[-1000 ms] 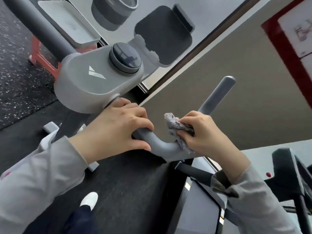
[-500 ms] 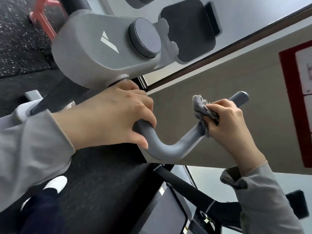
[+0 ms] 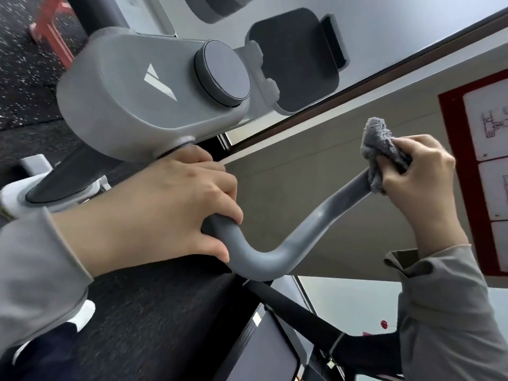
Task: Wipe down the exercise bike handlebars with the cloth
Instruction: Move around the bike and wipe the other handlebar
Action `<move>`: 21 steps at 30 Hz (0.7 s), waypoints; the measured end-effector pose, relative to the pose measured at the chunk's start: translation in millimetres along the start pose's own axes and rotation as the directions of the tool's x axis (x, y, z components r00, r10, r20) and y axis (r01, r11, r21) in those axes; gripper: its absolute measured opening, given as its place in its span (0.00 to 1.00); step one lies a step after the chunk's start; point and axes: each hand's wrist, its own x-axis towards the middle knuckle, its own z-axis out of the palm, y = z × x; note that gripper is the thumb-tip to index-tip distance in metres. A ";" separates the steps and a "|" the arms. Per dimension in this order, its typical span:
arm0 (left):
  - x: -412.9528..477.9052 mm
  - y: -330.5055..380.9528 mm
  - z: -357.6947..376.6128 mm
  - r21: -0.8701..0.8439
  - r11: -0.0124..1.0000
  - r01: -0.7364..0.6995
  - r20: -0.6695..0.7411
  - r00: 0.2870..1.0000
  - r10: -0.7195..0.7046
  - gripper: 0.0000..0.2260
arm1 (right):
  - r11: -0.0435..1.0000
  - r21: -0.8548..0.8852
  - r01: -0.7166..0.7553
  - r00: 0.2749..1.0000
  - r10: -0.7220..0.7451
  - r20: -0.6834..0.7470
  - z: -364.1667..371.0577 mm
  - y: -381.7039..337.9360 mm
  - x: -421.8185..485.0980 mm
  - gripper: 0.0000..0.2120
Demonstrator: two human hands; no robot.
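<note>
We have one wide head-worn view, rolled sideways, facing forward and down, close over the handlebar (image 3: 261, 261), floor (image 3: 19, 86) beyond

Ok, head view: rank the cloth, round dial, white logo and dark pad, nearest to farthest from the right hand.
From the right hand:
1. cloth, gripped in it.
2. dark pad, up and left.
3. round dial, left of the pad.
4. white logo, farthest left.

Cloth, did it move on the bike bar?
Yes. The cloth, held by the right hand, slid up the handlebar, from the bend to its far end, away from the console.
</note>
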 end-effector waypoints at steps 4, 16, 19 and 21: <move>0.5 0.5 0.5 -0.001 1.000 0.005 0.009 1.000 -0.005 0.19 | 0.998 0.057 -0.032 0.999 0.034 -0.024 3.5 3.0 -8.0 0.12; -0.6 4.6 -6.5 0.029 0.999 0.019 0.028 0.999 -0.020 0.17 | 0.968 0.244 -0.051 0.977 0.100 -0.191 20.6 -18.2 -46.5 0.12; 0.2 6.8 -8.2 0.048 0.999 0.007 0.030 1.000 -0.009 0.17 | 0.930 0.354 -0.099 0.964 0.178 -0.198 24.8 -29.2 -60.3 0.12; -0.4 7.0 -8.4 0.058 0.998 -0.003 0.028 1.000 0.002 0.17 | 0.894 0.424 -0.148 0.946 0.253 -0.204 25.8 -37.5 -70.5 0.13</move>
